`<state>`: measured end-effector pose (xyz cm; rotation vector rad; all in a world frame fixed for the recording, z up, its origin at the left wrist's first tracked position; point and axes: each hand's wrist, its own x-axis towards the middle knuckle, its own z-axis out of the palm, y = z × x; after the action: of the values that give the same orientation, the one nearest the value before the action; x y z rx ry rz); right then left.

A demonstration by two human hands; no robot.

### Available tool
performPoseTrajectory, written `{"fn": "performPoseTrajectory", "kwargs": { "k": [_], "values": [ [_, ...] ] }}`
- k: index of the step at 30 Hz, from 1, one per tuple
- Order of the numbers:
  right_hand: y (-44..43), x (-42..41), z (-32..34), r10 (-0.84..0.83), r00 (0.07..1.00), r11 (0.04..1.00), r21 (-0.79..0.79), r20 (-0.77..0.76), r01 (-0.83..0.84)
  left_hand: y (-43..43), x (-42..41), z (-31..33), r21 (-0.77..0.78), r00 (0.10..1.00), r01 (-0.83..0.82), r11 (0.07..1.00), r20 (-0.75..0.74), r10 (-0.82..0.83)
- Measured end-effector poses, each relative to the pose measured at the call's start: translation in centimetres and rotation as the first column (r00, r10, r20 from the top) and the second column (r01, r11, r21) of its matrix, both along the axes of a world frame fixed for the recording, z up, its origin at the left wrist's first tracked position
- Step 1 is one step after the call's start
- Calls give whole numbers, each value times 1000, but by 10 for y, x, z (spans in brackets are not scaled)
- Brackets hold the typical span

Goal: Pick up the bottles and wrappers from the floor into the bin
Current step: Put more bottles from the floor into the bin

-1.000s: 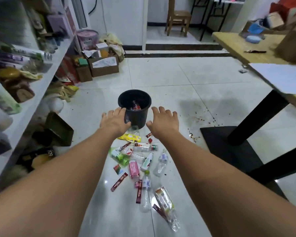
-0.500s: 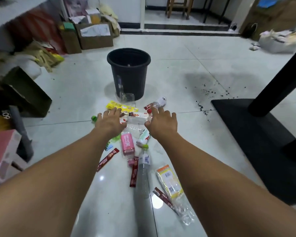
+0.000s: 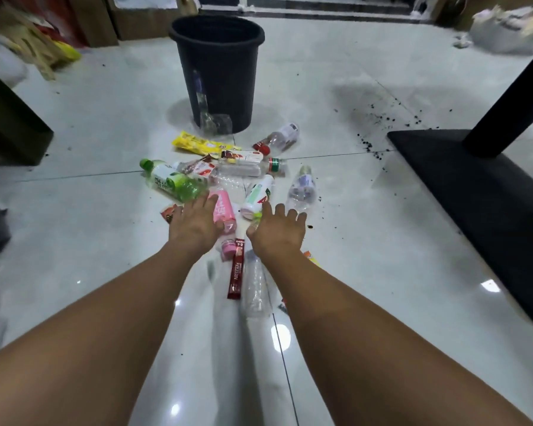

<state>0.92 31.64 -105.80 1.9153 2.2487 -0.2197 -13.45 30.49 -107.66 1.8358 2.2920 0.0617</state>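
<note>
On the floor (image 3: 90,229), at 12 o'clock from both hands, the bin (image 3: 217,72) stands upright (black, rim open), with bottles and wrappers scattered before it. The left hand (image 3: 196,224) hovers palm-down over the pink bottle (image 3: 223,209), with the green bottle (image 3: 173,179) at its 11 o'clock. The right hand (image 3: 277,232) is just below the white bottle (image 3: 256,195). Both hands have spread fingers and hold nothing.

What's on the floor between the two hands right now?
In the head view, the pink bottle lies in the gap between the left hand and the right hand, with a red Nescafe sachet just nearer the person.
</note>
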Motion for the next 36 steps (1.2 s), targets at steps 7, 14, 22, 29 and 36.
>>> {"fn": "performPoseTrajectory", "kwargs": {
  "k": [7, 14, 22, 29, 36],
  "values": [
    [8, -30, -39, -128, 992, 981, -143, 11, 129, 16, -11, -16, -26, 999, -49, 998, 3, 49],
    [10, -33, -82, -225, 974, 945, -249, -19, 214, 45, -6, -37, -73, 990, -127, 989, 49, 130],
    [19, -15, -92, -175, 971, 975, -166, -161, 148, 71, 10, -64, -107, 987, -162, 981, 3, 163],
    [51, 20, -65, -97, 978, 990, 79, -184, 113, 74, 23, -77, -121, 956, -269, 955, 84, 280],
    [59, 32, -54, -118, 939, 981, 111, -322, 161, 59, 48, -74, -48, 951, -292, 955, 93, 296]
  ]
}}
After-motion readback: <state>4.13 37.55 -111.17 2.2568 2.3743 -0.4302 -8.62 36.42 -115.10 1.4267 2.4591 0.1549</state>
